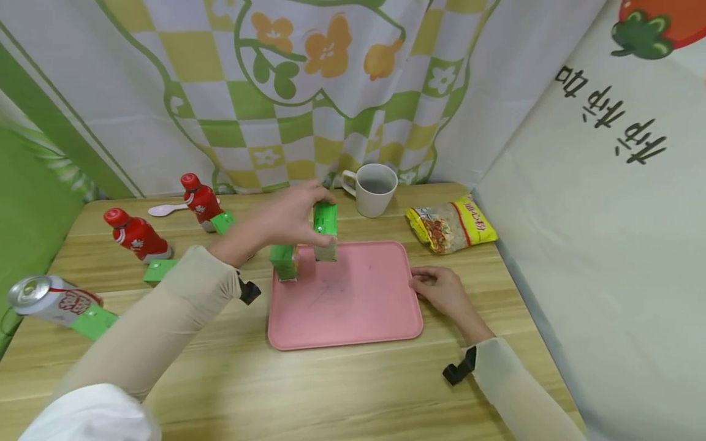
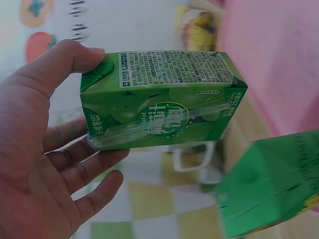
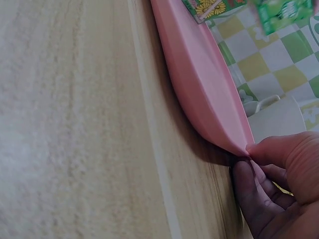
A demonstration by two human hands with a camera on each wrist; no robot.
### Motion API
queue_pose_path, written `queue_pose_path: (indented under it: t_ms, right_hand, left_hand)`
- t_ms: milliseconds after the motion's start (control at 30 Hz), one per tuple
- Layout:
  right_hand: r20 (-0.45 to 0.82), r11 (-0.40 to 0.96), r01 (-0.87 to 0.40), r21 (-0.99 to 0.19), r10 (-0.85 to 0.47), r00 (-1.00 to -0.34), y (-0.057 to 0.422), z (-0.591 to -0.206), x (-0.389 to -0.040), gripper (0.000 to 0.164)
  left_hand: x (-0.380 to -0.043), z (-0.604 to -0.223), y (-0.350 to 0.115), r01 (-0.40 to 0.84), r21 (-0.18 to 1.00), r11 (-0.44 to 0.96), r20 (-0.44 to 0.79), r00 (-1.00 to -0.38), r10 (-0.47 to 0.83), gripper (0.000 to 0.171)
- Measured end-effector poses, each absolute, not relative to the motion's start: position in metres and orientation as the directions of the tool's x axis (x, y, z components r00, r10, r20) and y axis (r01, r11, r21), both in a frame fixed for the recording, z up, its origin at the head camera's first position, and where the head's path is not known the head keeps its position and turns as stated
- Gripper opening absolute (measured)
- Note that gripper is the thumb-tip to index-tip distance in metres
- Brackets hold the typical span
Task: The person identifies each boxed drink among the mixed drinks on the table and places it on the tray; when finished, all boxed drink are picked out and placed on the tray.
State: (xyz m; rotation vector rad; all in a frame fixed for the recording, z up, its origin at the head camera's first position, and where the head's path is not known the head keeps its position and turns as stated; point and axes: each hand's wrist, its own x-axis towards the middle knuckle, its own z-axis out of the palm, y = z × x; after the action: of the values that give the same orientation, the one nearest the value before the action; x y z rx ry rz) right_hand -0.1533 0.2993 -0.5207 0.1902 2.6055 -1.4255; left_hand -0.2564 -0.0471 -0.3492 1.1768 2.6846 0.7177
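My left hand grips a green juice carton by its top end, above the back of a pink tray. The left wrist view shows that carton with thumb on one side and fingers on the other. A second green juice carton stands upright in the tray's back left corner; its top shows close by in the left wrist view. At the tray's right edge, my right hand pinches the rim between thumb and fingers, as the right wrist view shows with the hand at the tray's corner.
Behind the tray stands a grey-white mug. A yellow food packet lies at the back right. On the left are two red bottles, a can, a pale spoon and several more green cartons. A curtain hangs behind.
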Motion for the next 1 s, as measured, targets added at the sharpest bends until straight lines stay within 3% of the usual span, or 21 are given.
queue_pose_path:
  t_ms: [267, 1000]
  right_hand:
    - [-0.199, 0.504, 0.186, -0.843, 0.027, -0.980, 0.297, -0.521, -0.155, 0.032]
    - [-0.216, 0.503, 0.203, -0.840, 0.033, -0.976, 0.300, -0.522, -0.153, 0.032]
  left_hand:
    - [-0.261, -0.381, -0.035, 0.662, 0.378, 0.648, -0.031, -0.690, 0.723, 0.066]
    - [-0.260, -0.407, -0.024, 0.587, 0.372, 0.719, -0.109, -0.741, 0.662, 0.070]
